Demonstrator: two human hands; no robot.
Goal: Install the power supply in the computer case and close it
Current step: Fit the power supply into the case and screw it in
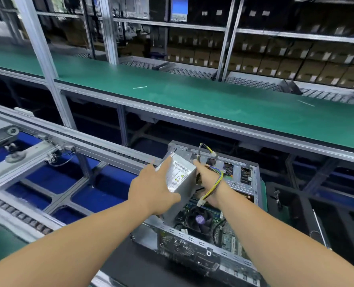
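Both hands, left (151, 189) and right (210, 183), grip power supply (179, 183) over open case (203, 230); fan (199, 219) inside.

Your single head camera looks forward and down, close over the open case (209, 206), green conveyor (192, 96) and shelves (275, 34) beyond.

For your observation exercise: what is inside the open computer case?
Inside the computer case you can see a circuit board with a round black fan and loose wires. The power supply, held in both hands, covers the part of the inside beneath it.
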